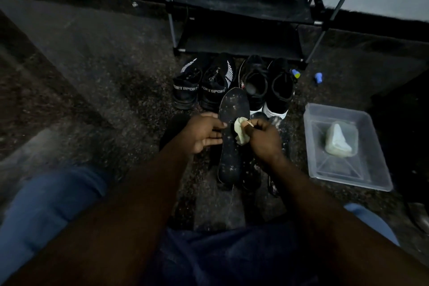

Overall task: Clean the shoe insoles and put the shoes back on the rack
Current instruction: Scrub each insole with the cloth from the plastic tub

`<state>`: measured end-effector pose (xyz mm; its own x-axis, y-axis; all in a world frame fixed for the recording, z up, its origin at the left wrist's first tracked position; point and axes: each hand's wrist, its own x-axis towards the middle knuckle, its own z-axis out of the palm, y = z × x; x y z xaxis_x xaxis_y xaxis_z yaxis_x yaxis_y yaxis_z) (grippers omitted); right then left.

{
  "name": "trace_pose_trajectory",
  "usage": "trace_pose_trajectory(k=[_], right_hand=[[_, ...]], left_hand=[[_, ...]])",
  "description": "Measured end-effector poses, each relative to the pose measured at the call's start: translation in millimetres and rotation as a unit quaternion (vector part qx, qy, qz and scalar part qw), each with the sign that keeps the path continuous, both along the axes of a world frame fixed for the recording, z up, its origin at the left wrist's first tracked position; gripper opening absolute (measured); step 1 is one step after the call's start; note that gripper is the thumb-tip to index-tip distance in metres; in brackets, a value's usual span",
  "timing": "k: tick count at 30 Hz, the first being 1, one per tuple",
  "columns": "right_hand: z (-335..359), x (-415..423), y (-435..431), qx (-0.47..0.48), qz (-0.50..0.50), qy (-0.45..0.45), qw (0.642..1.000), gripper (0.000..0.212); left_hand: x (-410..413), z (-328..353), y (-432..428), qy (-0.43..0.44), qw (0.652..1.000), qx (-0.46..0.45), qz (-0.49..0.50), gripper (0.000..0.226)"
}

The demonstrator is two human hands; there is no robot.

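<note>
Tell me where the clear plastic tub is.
In the head view, the clear plastic tub sits on the floor at right, beside the right hand and the white-soled black shoes.

You can read words only on the two black knit shoes at the left end of the row. On the left shoe [188,75] a band [185,88] across the heel carries white capital letters, "PORT SPORT"; the letter before them cannot be seen whole. The right shoe [219,69] of this pair has the same kind of band, with the same white letters. On its tongue there is some small white print, too small to read.
</note>
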<state>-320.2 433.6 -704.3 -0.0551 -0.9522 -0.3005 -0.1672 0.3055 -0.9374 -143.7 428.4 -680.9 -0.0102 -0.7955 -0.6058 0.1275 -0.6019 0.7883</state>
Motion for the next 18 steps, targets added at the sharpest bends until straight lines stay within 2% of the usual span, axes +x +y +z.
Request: trace_pose_trajectory(k=[2,5,10,14,18], right_hand=[[24,5,5,-0.019,-0.005,-0.011,1.0,0.029],[48,12,11,-0.046,-0.009,-0.015,0.999,0.019],[66,30,27,-0.066,0.065,-0.026,0.995,0.019],[73,40,35,-0.087,0.089,0.004,0.992,0.016],[80,39,34,-0.115,0.077,0.07,0.988,0.015]], left_hand=[[2,12,3,0.016,0.999,-0.015,-0.026,0.025],[6,35,13,0.05,0.996,-0.049,-0.051,0.013],[13,61,31,0.21,0.974,-0.079,-0.03,0.075],[9,69,39,0.297,0.95,-0.095,-0.002,0.082],[7,67,36,0.315,0.943,-0.106,0.029,0.083]])
